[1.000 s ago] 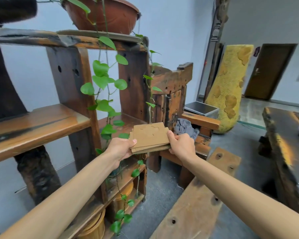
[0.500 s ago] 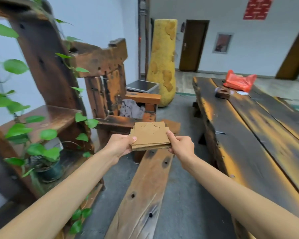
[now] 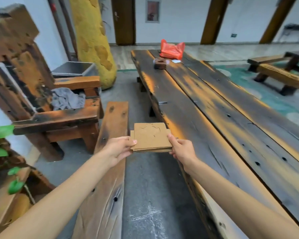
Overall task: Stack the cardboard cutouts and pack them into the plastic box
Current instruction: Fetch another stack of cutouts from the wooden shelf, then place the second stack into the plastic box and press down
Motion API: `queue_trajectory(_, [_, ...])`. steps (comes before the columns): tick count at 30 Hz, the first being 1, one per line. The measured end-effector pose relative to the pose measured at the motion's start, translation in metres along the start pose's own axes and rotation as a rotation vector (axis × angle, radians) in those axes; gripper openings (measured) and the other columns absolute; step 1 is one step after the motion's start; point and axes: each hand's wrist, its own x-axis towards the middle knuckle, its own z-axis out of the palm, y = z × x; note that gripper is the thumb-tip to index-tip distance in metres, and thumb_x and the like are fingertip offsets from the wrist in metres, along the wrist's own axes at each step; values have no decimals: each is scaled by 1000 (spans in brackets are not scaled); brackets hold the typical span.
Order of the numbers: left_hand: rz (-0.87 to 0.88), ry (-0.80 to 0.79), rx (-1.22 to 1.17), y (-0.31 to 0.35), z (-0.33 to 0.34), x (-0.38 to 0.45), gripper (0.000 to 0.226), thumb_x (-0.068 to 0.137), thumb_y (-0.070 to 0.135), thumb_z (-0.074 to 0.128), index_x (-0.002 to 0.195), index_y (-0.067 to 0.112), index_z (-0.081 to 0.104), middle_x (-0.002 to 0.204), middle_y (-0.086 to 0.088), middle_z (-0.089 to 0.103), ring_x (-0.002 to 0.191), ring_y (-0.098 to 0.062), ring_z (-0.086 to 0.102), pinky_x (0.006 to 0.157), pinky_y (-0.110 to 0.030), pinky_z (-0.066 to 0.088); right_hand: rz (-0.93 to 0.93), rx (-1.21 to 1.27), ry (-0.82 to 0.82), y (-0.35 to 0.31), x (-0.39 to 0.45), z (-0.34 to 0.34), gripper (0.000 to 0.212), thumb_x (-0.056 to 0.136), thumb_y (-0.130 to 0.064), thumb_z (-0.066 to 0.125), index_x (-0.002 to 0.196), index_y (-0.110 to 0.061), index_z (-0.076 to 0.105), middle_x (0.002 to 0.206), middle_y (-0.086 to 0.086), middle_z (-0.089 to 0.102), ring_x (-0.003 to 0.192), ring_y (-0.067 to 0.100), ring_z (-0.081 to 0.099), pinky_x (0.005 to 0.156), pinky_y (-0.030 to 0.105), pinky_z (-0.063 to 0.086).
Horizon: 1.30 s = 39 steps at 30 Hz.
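Both hands were held out in front of the person, carrying a stack of cardboard cutouts (image 3: 151,138) in the air between a long bench (image 3: 109,152) and the edge of the dark wooden desk (image 3: 223,121). The left hand (image 3: 118,149) had its grip closed on the stack's left edge, thumb on top and fingers underneath; the right hand (image 3: 181,149) gripped the right edge the same way. The stack lay roughly flat, its sheets slightly uneven at the near edge, and the top sheet showed curved cut lines. It touched neither the bench nor the desk. Far down the desk sat a red plastic bag (image 3: 172,49), with a small dark wooden block (image 3: 160,63) just in front of it and a small pale round thing beside that. To the left stood a heavy wooden chair (image 3: 47,104) with a grey cloth (image 3: 67,99) on its seat, and green leaves (image 3: 2,131) showed at the left edge
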Motion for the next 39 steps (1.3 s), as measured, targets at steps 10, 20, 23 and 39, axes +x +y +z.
queue_trajectory(10, [-254, -259, -17, -61, 118, 30, 25, 89, -2, 59, 105, 10, 72, 89, -6, 80, 85, -21, 73, 69, -32, 60, 67, 40, 213, 90, -22, -122, 53, 97, -56, 58, 80, -11, 78, 63, -6, 67, 64, 11, 54, 64, 33, 44])
queue_trajectory(20, [-302, -469, 366, -130, 247, 17, 29, 88, -1, 58, 107, 18, 70, 83, -2, 81, 79, -18, 75, 69, -30, 58, 246, 65, 338, 185, -73, -240, 47, 91, -61, 63, 84, -18, 82, 76, -1, 72, 74, 16, 58, 69, 38, 54])
queue_trajectory(23, [-304, -541, 489, -153, 284, 7, 30, 88, 1, 61, 110, 19, 70, 81, 1, 82, 73, -12, 77, 66, -27, 59, 315, 126, 391, 213, -99, -271, 36, 91, -56, 68, 79, -25, 82, 74, -10, 74, 78, 13, 63, 69, 31, 57])
queue_trajectory(39, [-263, -865, 963, -282, 445, -70, 37, 84, -4, 67, 120, 7, 65, 98, -16, 76, 81, -23, 72, 62, -21, 62, 575, 255, 471, 329, -260, -382, 31, 93, -47, 70, 75, -25, 83, 65, -21, 64, 69, 11, 44, 62, 22, 42])
